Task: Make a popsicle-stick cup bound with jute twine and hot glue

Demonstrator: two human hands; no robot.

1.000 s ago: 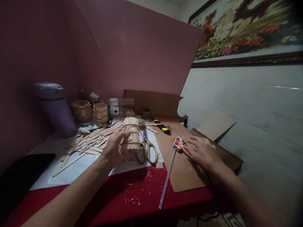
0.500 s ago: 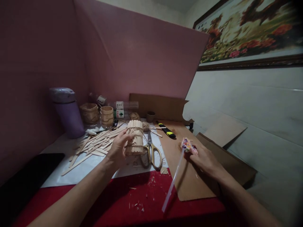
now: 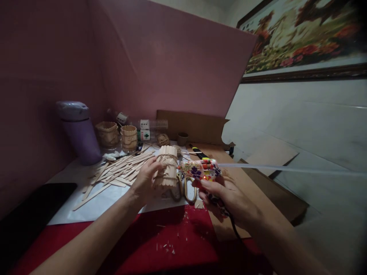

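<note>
My left hand (image 3: 146, 179) is closed around a small cup of upright wooden craft sticks (image 3: 166, 166), wound with bands of twine. In my right hand (image 3: 226, 194) is a flower-patterned hot glue gun (image 3: 200, 170), gripped by its handle. Its nozzle points left, close to the stick cup's right side; whether they touch I cannot tell. A long clear glue stick (image 3: 266, 167) sticks out of the gun's back, and a dark cord hangs below. Scissors with gold handles (image 3: 189, 191) lie behind the gun, partly hidden by it.
Loose craft sticks (image 3: 114, 170) spread over white paper at the left. Behind them stand two finished stick pots (image 3: 129, 138), a purple bottle (image 3: 82, 137) and plastic bottles (image 3: 145, 135). A utility knife (image 3: 197, 151) rests on cardboard (image 3: 252, 194). Small scraps (image 3: 169, 248) dot the red cloth.
My right hand has lifted the glue gun off the cardboard side and brought it left to the stick cup, turning its nozzle leftward. My left hand stays nearly in place.
</note>
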